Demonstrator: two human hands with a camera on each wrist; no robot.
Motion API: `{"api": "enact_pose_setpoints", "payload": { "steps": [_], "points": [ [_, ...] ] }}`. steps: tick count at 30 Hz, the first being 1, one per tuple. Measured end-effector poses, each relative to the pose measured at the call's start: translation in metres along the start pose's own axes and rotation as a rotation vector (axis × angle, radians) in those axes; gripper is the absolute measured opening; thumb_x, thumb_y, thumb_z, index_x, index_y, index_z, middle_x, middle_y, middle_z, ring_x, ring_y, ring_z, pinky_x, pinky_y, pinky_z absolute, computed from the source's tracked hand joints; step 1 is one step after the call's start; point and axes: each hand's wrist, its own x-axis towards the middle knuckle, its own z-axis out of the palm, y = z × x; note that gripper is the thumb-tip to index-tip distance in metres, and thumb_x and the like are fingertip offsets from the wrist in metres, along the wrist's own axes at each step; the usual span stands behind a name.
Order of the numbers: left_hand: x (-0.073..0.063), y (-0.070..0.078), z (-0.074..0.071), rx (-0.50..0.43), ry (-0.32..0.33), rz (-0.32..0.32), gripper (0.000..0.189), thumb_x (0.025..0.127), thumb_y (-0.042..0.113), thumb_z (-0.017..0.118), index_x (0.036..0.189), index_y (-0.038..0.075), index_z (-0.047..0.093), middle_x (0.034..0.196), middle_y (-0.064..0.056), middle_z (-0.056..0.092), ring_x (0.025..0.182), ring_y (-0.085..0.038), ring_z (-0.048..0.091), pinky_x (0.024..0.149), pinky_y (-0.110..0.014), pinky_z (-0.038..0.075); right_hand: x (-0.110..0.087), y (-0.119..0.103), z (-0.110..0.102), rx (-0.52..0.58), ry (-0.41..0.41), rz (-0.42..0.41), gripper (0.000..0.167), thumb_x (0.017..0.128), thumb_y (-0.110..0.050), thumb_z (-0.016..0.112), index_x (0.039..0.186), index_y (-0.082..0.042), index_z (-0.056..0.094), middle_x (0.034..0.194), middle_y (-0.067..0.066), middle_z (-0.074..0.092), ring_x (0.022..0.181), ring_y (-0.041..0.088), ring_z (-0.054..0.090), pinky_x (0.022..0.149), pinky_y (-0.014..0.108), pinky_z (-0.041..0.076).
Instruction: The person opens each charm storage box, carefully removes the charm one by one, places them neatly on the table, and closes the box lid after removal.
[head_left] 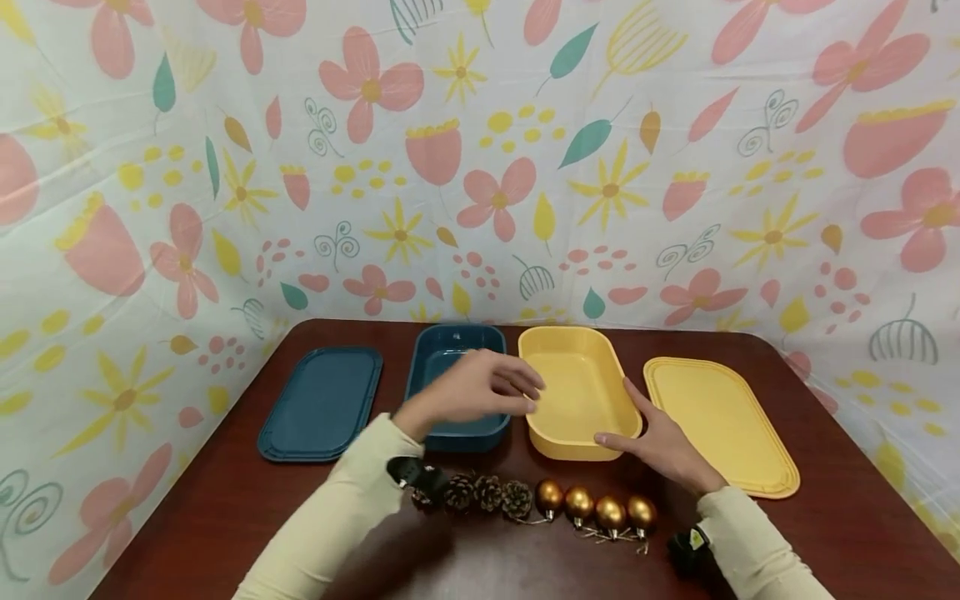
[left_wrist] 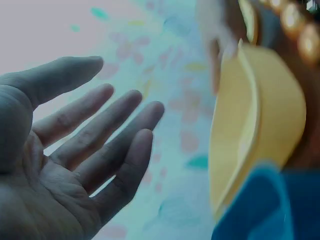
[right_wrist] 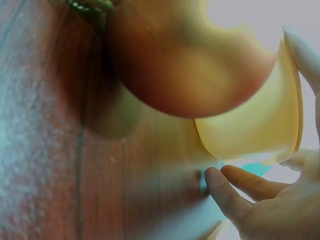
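My left hand (head_left: 480,387) is raised above the blue container (head_left: 459,333), near the left rim of the yellow container (head_left: 577,450). Its fingers are spread and hold nothing, as the left wrist view shows. At the yellow container's near right corner is my right hand (head_left: 663,446), thumb by the front rim and loosely extended fingers along the right side. The right wrist view has that hand's fingers (right_wrist: 230,200) beside the container wall; firm contact cannot be judged. Both containers stand upright, with the yellow one's visible inside bare.
A blue lid (head_left: 322,404) lies at the left, a yellow lid (head_left: 720,425) at the right. Several pine cones (head_left: 487,493) and several gold ball ornaments (head_left: 579,505) form a row along the front of the dark wooden table (head_left: 202,508). A flowered cloth (head_left: 480,167) hangs behind.
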Motion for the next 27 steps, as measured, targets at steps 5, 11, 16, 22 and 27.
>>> {"api": "enact_pose_setpoints", "payload": {
  "steps": [5, 11, 16, 22, 27],
  "points": [
    [-0.037, -0.025, -0.029, -0.065, 0.191, -0.053, 0.027, 0.095, 0.025, 0.071, 0.122, 0.02, 0.071, 0.122, -0.003, 0.074, 0.111, -0.015, 0.071, 0.092, -0.032, 0.058, 0.0, -0.004, -0.004, -0.06, -0.005, -0.014, 0.112, 0.085, -0.052, 0.075, 0.164, -0.015, 0.004, 0.167, 0.023, 0.016, 0.15, 0.052, 0.021, 0.111, 0.068, 0.032],
    [-0.074, -0.059, -0.034, -0.091, 0.373, -0.165, 0.036, 0.098, 0.032, 0.066, 0.133, 0.023, 0.065, 0.137, -0.005, 0.066, 0.126, -0.023, 0.065, 0.101, -0.043, 0.055, -0.002, -0.008, -0.004, -0.153, 0.006, -0.043, 0.11, 0.087, -0.052, 0.074, 0.163, -0.009, 0.008, 0.162, 0.031, 0.025, 0.143, 0.055, 0.032, 0.106, 0.066, 0.04],
    [-0.092, -0.078, -0.033, -0.021, 0.464, -0.224, 0.037, 0.099, 0.035, 0.064, 0.135, 0.026, 0.063, 0.139, -0.008, 0.064, 0.125, -0.026, 0.065, 0.102, -0.047, 0.054, -0.001, -0.007, -0.003, -0.157, 0.005, -0.073, 0.108, 0.088, -0.05, 0.073, 0.162, -0.006, 0.009, 0.161, 0.032, 0.026, 0.143, 0.055, 0.033, 0.105, 0.065, 0.04],
    [-0.109, -0.094, -0.038, 0.021, 0.516, -0.236, 0.033, 0.101, 0.034, 0.062, 0.132, 0.025, 0.065, 0.137, -0.009, 0.066, 0.122, -0.027, 0.067, 0.1, -0.047, 0.055, 0.0, -0.008, -0.009, -0.167, -0.003, -0.115, 0.107, 0.088, -0.046, 0.075, 0.161, 0.001, 0.012, 0.162, 0.032, 0.023, 0.144, 0.055, 0.031, 0.106, 0.066, 0.038],
    [-0.126, -0.102, -0.045, 0.051, 0.582, -0.252, 0.03, 0.101, 0.032, 0.062, 0.128, 0.022, 0.068, 0.13, -0.009, 0.07, 0.116, -0.027, 0.069, 0.097, -0.05, 0.055, 0.006, -0.016, -0.019, -0.186, 0.006, -0.135, 0.105, 0.087, -0.046, 0.076, 0.158, 0.005, 0.017, 0.159, 0.033, 0.029, 0.143, 0.054, 0.032, 0.107, 0.068, 0.036]
  ]
}}
